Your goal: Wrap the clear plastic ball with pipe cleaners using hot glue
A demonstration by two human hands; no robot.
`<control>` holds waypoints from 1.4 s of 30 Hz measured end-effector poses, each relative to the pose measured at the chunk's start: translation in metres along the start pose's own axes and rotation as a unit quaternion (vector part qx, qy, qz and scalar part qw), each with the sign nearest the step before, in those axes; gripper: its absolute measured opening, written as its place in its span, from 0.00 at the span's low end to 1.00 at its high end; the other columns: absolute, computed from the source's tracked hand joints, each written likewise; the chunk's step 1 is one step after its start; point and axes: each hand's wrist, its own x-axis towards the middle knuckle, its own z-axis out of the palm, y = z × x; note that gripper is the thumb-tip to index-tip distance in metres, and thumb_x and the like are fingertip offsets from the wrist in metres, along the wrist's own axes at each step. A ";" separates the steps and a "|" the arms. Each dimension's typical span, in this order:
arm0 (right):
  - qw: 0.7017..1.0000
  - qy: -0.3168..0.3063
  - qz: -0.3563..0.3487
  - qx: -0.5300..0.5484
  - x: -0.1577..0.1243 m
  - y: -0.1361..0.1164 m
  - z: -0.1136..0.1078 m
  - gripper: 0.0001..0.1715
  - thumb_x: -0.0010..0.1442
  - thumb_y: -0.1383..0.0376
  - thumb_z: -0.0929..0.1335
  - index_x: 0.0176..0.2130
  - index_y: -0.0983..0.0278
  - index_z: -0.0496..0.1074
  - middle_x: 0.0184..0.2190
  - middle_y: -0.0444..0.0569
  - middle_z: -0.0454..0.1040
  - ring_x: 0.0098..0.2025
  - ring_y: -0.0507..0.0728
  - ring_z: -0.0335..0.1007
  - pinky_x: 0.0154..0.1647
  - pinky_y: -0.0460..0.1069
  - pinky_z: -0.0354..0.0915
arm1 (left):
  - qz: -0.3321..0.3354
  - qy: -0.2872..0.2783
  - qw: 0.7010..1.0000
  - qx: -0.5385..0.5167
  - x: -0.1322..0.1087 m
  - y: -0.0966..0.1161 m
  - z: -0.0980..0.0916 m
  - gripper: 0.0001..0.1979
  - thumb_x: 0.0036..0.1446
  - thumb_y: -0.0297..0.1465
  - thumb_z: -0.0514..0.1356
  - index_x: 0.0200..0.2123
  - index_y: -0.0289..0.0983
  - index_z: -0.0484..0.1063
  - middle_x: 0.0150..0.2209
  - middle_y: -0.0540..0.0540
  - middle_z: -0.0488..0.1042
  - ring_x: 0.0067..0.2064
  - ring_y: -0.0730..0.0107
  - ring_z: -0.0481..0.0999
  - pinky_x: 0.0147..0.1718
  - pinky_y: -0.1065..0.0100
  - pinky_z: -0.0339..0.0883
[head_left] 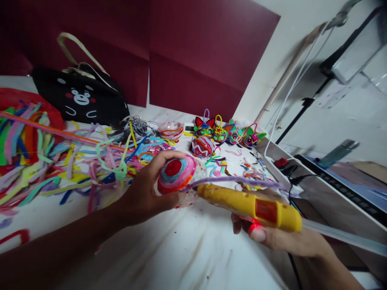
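Note:
My left hand (148, 193) is closed around a clear round ball (173, 173) wound with red, blue, pink and orange pipe cleaners in rings. In my right hand (287, 241) lies a yellow hot glue gun (242, 203), with a glowing red light under its body and a translucent glue stick (341, 233) out of its rear. Its nozzle is at the ball's lower right side; whether it touches is hard to tell. From that spot a purple pipe cleaner (238, 180) runs right, above the glue gun, toward my right hand's fingers, which are partly hidden behind the gun.
Loose pipe cleaners (69, 169) cover the table's left side. A black bag (84, 96) stands behind them. Toward the back are a striped bowl (171, 131), another wrapped ball (203, 146) and several finished animal-face ornaments (234, 132). A raised ledge (290, 177) and cables border the right.

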 end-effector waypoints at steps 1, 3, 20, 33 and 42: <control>1.000 0.010 -0.004 0.004 0.001 -0.001 -0.001 0.22 0.67 0.45 0.67 0.36 0.59 0.73 0.28 0.46 0.73 0.25 0.53 0.69 0.23 0.46 0.67 | -0.001 0.000 1.000 0.001 0.000 0.000 0.000 0.29 0.46 0.33 0.73 0.53 0.47 0.72 0.54 0.46 0.77 0.56 0.44 0.77 0.49 0.54 0.75; 1.000 0.019 -0.010 0.011 0.002 -0.003 -0.002 0.21 0.67 0.45 0.67 0.36 0.59 0.73 0.27 0.45 0.73 0.25 0.53 0.70 0.22 0.45 0.66 | -0.009 0.002 1.000 0.002 0.000 0.001 0.000 0.29 0.46 0.34 0.73 0.53 0.47 0.72 0.54 0.46 0.77 0.55 0.43 0.77 0.47 0.53 0.76; 0.995 0.023 -0.010 0.095 0.001 0.009 -0.005 0.16 0.68 0.51 0.68 0.38 0.60 0.74 0.30 0.47 0.73 0.27 0.53 0.70 0.23 0.45 0.68 | 0.023 -0.028 0.999 -0.012 0.001 -0.008 -0.004 0.30 0.50 0.33 0.73 0.55 0.48 0.69 0.55 0.46 0.77 0.53 0.48 0.80 0.46 0.57 0.77; 0.997 0.016 0.009 0.078 0.006 0.003 0.004 0.23 0.64 0.42 0.68 0.36 0.59 0.73 0.29 0.45 0.73 0.27 0.54 0.72 0.25 0.45 0.67 | -0.003 -0.009 0.997 -0.074 -0.002 -0.009 -0.003 0.30 0.50 0.36 0.73 0.56 0.46 0.70 0.57 0.42 0.75 0.61 0.44 0.73 0.56 0.54 0.72; 0.997 0.022 -0.003 0.070 0.008 0.001 -0.004 0.17 0.64 0.51 0.69 0.33 0.61 0.70 0.26 0.43 0.73 0.24 0.50 0.67 0.23 0.43 0.62 | -0.105 0.004 0.987 -0.124 0.003 0.001 0.009 0.31 0.45 0.40 0.76 0.52 0.47 0.70 0.54 0.44 0.78 0.54 0.50 0.78 0.47 0.61 0.73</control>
